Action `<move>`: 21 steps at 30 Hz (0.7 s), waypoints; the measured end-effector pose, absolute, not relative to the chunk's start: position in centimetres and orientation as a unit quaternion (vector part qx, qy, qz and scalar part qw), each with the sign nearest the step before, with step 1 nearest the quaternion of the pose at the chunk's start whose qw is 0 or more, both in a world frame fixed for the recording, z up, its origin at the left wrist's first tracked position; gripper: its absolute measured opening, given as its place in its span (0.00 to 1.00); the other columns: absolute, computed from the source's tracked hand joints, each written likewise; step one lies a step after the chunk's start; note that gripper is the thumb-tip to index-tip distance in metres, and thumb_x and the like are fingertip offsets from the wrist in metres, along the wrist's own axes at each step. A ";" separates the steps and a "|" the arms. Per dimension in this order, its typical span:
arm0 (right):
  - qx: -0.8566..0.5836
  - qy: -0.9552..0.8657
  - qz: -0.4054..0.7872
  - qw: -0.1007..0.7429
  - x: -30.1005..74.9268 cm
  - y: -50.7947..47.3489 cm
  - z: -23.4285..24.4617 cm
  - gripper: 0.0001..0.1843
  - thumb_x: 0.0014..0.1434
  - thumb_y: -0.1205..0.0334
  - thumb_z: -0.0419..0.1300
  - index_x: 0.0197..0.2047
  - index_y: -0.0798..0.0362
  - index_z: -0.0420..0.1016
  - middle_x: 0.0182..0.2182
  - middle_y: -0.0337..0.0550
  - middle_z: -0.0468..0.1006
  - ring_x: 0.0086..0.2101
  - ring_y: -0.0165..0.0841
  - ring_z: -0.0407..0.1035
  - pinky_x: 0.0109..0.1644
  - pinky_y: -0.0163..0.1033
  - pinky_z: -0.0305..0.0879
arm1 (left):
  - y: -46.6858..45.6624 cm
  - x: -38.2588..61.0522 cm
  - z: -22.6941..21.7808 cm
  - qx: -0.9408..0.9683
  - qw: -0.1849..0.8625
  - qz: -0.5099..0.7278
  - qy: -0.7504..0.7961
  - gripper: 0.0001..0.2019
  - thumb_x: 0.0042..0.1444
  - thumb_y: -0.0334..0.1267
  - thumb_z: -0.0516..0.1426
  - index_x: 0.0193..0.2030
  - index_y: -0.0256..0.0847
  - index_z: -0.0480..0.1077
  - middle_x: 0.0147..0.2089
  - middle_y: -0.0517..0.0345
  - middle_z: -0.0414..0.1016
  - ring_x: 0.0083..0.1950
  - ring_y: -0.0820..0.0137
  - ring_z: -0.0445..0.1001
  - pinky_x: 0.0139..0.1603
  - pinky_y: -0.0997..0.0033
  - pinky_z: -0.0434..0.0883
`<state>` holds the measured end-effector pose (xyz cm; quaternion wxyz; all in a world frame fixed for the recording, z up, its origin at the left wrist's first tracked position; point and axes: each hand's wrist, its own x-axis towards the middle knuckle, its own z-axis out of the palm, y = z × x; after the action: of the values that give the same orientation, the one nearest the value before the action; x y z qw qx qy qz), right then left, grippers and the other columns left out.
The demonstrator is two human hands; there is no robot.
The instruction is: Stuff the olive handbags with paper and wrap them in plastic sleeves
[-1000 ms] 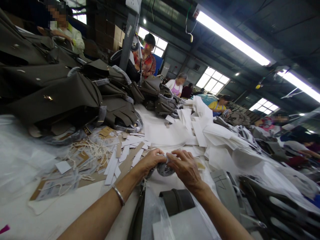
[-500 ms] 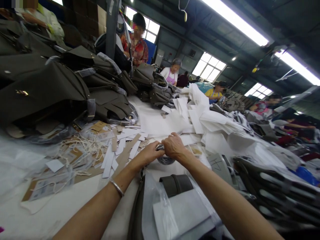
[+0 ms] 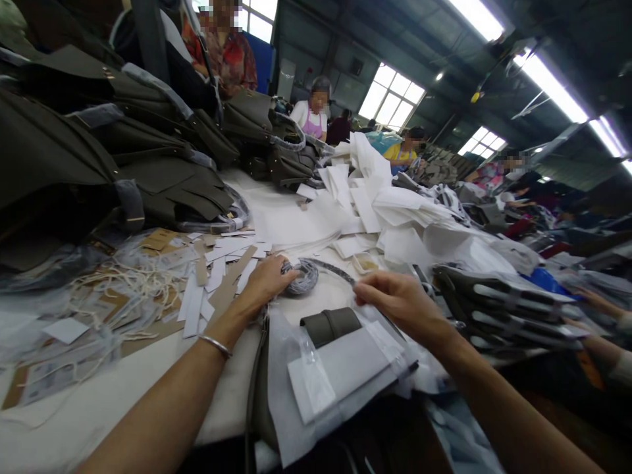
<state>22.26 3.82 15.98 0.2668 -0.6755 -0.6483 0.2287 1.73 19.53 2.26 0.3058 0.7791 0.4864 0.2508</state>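
My left hand [image 3: 265,280] is closed on a grey wrapped coil [image 3: 302,276] lying on the white table. A dark strap end [image 3: 332,268] runs from the coil to my right hand [image 3: 395,301], which pinches it a little to the right. Just in front of my hands lies an olive bag part [image 3: 330,325] with white and clear wrapping [image 3: 340,372] over it. A silver bangle [image 3: 216,344] is on my left wrist.
Olive handbags [image 3: 123,158] are piled at the left and back. White paper sheets [image 3: 395,217] heap up at the middle right. Card strips, tags and string [image 3: 148,289] litter the left. Wrapped bag handles [image 3: 498,303] lie right. Other people sit along the far side.
My hands have come apart: the right hand pulled away to the right, drawing the strap out of the coil, while the left hand stayed on the coil. The view dropped lower.
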 end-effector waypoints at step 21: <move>-0.417 -0.004 0.612 0.672 16.4 -12.7 0.4 0.41 0.36 0.33 0.74 0.47 0.52 0.77 0.48 0.50 0.81 0.56 0.51 0.70 0.59 0.53 0.65 | 10.6 2.3 14.8 0.829 0.097 0.377 0.401 0.18 0.53 0.41 0.52 0.49 0.42 0.71 0.48 0.52 0.73 0.47 0.60 0.74 0.50 0.65 0.69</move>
<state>16.45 -12.67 0.39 0.6717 -0.4172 -0.0044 0.6121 2.29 10.57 14.76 0.0974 0.8292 0.4009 0.3770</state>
